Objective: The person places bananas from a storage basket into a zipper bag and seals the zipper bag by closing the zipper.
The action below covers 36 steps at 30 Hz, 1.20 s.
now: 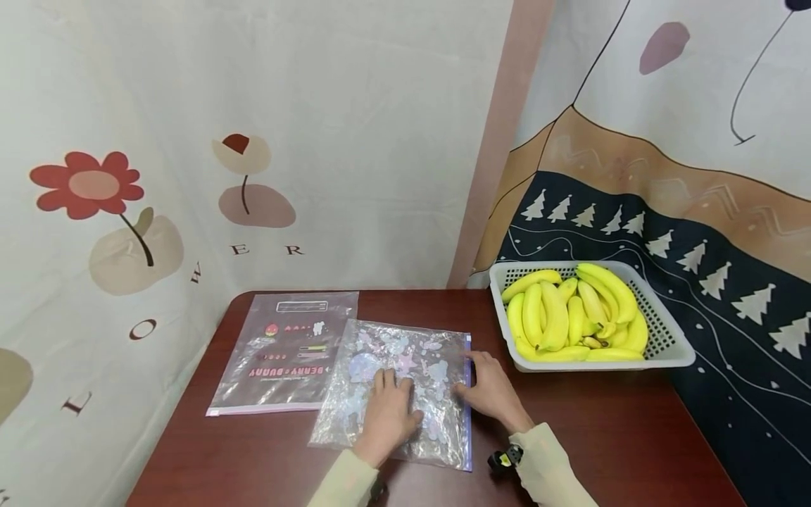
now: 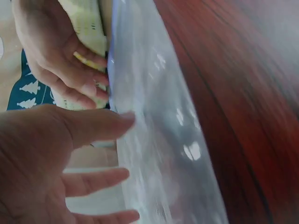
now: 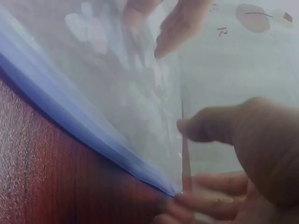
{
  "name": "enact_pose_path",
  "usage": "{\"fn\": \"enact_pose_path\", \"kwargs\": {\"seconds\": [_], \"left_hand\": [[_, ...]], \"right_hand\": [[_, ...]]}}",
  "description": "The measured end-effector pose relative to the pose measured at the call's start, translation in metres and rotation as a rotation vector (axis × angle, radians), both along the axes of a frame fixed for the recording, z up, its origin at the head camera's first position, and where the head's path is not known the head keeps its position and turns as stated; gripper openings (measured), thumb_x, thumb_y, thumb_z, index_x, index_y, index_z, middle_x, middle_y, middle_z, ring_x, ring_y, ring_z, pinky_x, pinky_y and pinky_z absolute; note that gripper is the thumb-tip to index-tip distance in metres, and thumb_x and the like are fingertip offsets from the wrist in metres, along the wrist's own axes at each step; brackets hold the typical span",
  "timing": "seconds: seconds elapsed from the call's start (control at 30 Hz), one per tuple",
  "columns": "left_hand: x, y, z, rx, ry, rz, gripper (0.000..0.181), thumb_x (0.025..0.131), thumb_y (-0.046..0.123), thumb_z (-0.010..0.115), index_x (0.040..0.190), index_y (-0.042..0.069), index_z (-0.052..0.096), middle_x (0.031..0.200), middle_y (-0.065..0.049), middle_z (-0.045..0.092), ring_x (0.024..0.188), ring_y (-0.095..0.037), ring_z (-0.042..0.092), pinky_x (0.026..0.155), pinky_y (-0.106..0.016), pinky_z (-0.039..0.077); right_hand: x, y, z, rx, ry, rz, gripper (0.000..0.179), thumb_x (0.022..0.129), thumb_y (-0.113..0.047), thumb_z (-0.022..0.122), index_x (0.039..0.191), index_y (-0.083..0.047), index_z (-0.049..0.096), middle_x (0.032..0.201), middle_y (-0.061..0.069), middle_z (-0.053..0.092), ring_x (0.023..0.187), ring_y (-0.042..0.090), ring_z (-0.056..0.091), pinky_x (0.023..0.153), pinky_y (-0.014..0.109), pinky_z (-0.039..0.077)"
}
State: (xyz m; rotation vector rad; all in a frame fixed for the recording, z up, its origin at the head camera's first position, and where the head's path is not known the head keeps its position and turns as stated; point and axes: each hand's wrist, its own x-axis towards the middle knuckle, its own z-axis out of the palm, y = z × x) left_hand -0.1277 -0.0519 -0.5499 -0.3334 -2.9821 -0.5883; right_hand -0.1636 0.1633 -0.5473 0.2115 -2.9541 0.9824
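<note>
**Q:** Where is the patterned bag located, relative to the fingers?

**A:** The patterned bag (image 1: 434, 394) is laid flat on the bench (image 1: 253, 458). Its blue strip (image 1: 469, 422) is set along the 3 o'clock side, running from 12 to 6 o'clock. From the right hand (image 1: 494, 391), the bag is found toward 9 o'clock; the left hand (image 1: 385, 415) is placed over its lower half.

**Q:** Can a long axis be stated?

**A:** Not with confidence; a nearly square outline is presented. The strip should be taken as the reference line.

**Q:** Which hand is nearer to the strip?

**A:** The right hand, positioned at the strip's 12 o'clock end. The left hand is separated from the strip by printed film.

**Q:** In what state are the fingers?

**A:** On the left, the fingers are extended toward 12 o'clock, thumb apart; nothing is gripped. On the right, thumb and fingers are parted, with fingertips at the strip's corner; no closed hold is shown. Whether pressure is applied cannot be told.

**Q:** How are the forearms posed?

**A:** The left is angled from 7 o'clock, the right from 5 o'clock.

**Q:** What is adjacent?

**A:** A second bag (image 1: 279, 366) is partly overlapped at 10 o'clock.
</note>
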Motion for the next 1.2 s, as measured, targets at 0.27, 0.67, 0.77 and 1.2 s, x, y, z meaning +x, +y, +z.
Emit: {"fn": "enact_pose_path", "kwargs": {"seconds": [0.27,0.67,0.77,1.2], "left_hand": [[0.001,0.029,0.004,0.094,-0.039,-0.169,0.041,0.081,0.028,0.083,0.112,0.006,0.069,0.111,-0.010,0.059,0.100,-0.022,0.056,0.084,-0.036,0.060],[-0.006,0.074,-0.005,0.085,-0.131,-0.179,0.063,0.077,0.038,0.087,0.115,-0.006,0.064,0.097,-0.016,0.065,0.080,-0.025,0.066,0.071,-0.037,0.060],[-0.006,0.079,-0.008,0.077,-0.137,-0.145,0.063,0.074,0.040,0.089,0.110,-0.007,0.066,0.095,-0.016,0.066,0.080,-0.028,0.066,0.072,-0.038,0.059],[-0.010,0.088,-0.005,-0.008,-0.190,-0.064,0.046,0.072,0.032,0.085,0.093,-0.006,0.070,0.090,-0.014,0.062,0.078,-0.027,0.062,0.071,-0.039,0.058]], "right_hand": [[-0.002,0.003,0.001,-0.037,-0.176,-0.190,0.053,0.083,-0.029,0.082,0.125,-0.001,0.066,0.102,0.008,0.072,0.091,0.021,0.068,0.078,0.041,0.058],[-0.005,0.007,0.000,-0.043,-0.220,-0.241,0.023,0.085,-0.030,0.078,0.094,-0.009,0.077,0.087,0.004,0.075,0.077,0.018,0.067,0.065,0.036,0.054],[-0.006,0.008,-0.001,-0.067,-0.242,-0.232,0.017,0.086,-0.027,0.076,0.087,-0.010,0.078,0.085,0.004,0.074,0.075,0.017,0.066,0.064,0.034,0.053],[-0.007,0.011,0.004,-0.065,-0.335,-0.261,0.022,0.089,-0.030,0.073,0.079,-0.011,0.077,0.076,0.002,0.069,0.066,0.017,0.060,0.054,0.028,0.046]]}}
